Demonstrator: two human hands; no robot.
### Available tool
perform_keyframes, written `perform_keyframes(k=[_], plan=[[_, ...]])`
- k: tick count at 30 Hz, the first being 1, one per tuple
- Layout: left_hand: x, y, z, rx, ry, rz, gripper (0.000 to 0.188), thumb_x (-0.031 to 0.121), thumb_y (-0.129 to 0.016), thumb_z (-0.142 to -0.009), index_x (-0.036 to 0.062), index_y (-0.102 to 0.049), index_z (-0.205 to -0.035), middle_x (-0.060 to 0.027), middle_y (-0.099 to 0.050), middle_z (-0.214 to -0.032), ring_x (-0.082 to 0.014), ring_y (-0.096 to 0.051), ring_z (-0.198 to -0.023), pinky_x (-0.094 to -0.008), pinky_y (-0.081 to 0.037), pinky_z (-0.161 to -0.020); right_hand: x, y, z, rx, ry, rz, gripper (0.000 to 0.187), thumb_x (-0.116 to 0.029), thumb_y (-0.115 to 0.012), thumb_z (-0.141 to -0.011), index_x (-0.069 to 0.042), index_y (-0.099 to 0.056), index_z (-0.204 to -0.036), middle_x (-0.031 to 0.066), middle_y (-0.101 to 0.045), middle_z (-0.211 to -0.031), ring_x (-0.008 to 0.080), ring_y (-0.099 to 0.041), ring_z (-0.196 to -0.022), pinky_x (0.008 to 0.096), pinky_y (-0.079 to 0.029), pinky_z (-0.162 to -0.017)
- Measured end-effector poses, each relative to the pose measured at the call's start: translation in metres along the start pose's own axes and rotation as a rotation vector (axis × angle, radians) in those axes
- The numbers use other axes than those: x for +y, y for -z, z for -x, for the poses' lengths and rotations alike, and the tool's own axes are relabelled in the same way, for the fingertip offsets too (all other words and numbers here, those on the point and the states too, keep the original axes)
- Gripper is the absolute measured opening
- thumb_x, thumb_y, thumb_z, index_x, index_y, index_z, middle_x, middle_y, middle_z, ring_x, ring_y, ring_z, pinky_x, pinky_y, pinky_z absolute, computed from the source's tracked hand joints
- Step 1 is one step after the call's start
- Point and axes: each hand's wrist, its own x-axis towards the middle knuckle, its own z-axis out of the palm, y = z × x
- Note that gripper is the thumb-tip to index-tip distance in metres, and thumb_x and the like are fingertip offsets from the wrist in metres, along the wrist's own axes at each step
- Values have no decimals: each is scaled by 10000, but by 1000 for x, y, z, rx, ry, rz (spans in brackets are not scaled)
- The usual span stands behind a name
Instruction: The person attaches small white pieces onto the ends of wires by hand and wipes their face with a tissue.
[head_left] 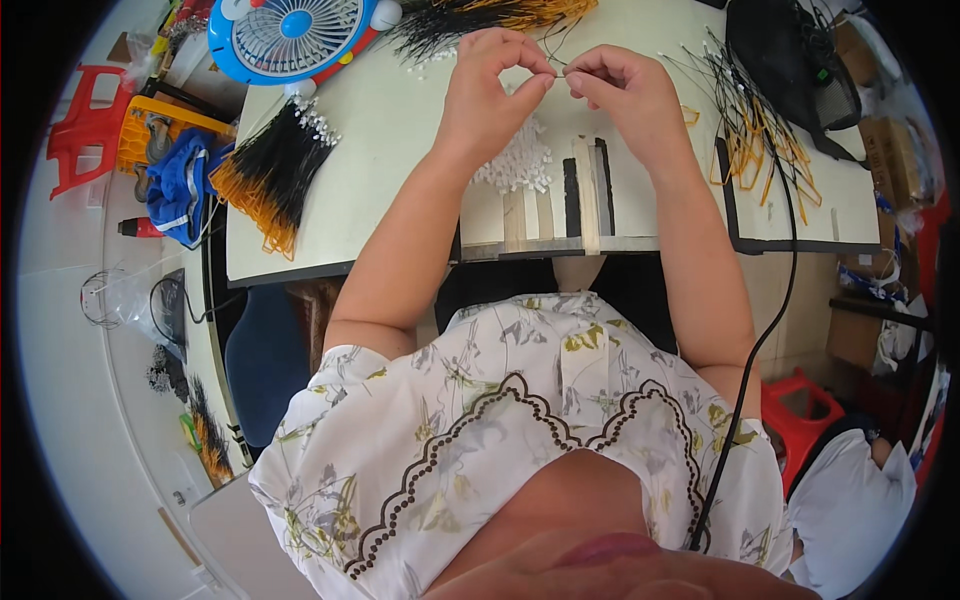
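Over the far middle of the table my left hand (495,95) and my right hand (628,105) face each other, fingertips almost meeting. Each is closed in a pinch, thumb against forefinger. A thin dark wire (553,45) loops up between them, its ends at my fingertips; what else the tips may hold is too small to make out. Below the hands lies a pile of small white plastic pieces (518,165). Beside it, black and pale strips (585,195) run to the table's front edge. Beyond my left hand lies a bundle of black and orange wires (450,25).
Another black-and-orange wire bundle (275,170) with white ends lies at left, below a blue fan (295,40). At right are loose orange-looped wires (765,150) and a black bag (795,65). A black cable (790,260) hangs down past my right arm. Red stools (800,420) stand on both sides.
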Motion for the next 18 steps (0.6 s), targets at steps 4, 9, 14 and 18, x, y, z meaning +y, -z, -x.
perform_keyframes(k=[4, 9, 14, 18], plan=[[-12, 5, -2, -55, -5, 15, 95, 100, -745, -761, 102, -720, -853, -23, -634, -1029, -254, -479, -1137, -383, -383, -993, 7, 1, 0, -2, 26, 80, 64, -57, -666, -872, -6, -679, -908, -8, -654, -806, 54, -566, -741, 211, -447, -685], [-16, 6, 9, -261, 12, -219, 114, 119, -779, -705, 111, -737, -810, -27, -629, -1046, -266, -458, -1179, -420, -316, -1032, 10, 1, 0, 25, 24, 109, 46, -48, -670, -865, -10, -670, -890, -17, -641, -802, 51, -563, -751, 205, -451, -701], [-2, -4, 12, -376, 19, -380, 95, 120, -765, -696, 80, -717, -766, -39, -633, -1049, -269, -449, -1200, -423, -302, -1042, 11, 0, 1, 27, 4, 111, 38, -42, -670, -866, -13, -664, -890, -20, -636, -808, 53, -562, -756, 208, -458, -717], [-13, -3, 10, -189, 50, -136, 96, 93, -733, -755, 67, -711, -845, -44, -665, -979, -225, -549, -1093, -379, -403, -955, 8, 0, 4, 38, 49, 72, 31, -43, -668, -867, -16, -654, -871, -22, -633, -804, 53, -560, -765, 213, -458, -736]])
